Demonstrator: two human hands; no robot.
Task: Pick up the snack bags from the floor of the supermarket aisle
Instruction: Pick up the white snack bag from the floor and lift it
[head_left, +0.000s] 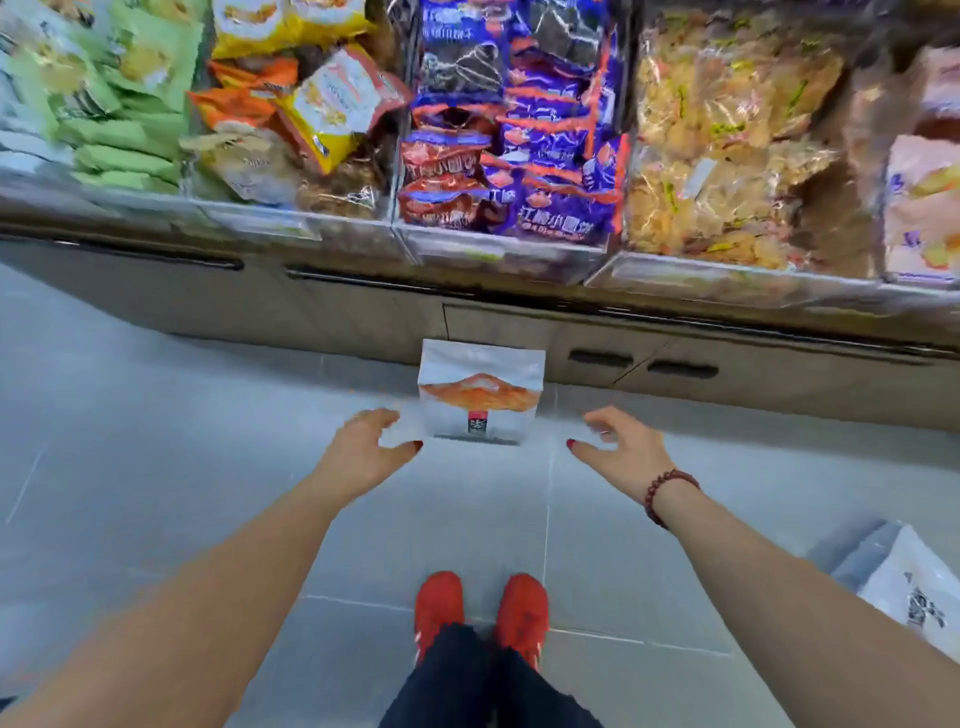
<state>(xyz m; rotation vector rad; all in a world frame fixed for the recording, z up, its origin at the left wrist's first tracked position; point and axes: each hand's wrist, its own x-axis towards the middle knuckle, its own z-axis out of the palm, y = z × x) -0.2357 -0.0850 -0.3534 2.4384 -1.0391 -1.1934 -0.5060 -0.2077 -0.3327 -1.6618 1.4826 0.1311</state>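
Floor (156, 467) fills most of our view: pale grey tiles with thin grout lines, and wide open room to our left and between our arms. Along its far edge runs the cabinet base (363, 317), beige with dark slot handles, and that wall closes off any way forward. Above it overhang the clear shelf bins (498, 249), packed with green, orange, purple and golden packets.

Now to the snack bag (480, 395). It stands upright at the far edge of the floor, right in front of the cabinet base. It is white, with an orange heap pictured across the middle and a small dark label below, though blur hides the print. A second bag (914, 587), white with dark lettering, lies flat at the floor's right edge beside our right arm.

We have both arms out. Our left hand (363, 447) hangs just beside the bag's left side, fingers spread and grasping nothing. Our right hand (623, 447) is a little off its right side, equally loose and empty. Red shoes (439, 603) are planted on the near tiles, and a bead bracelet (670, 493) circles the right wrist.
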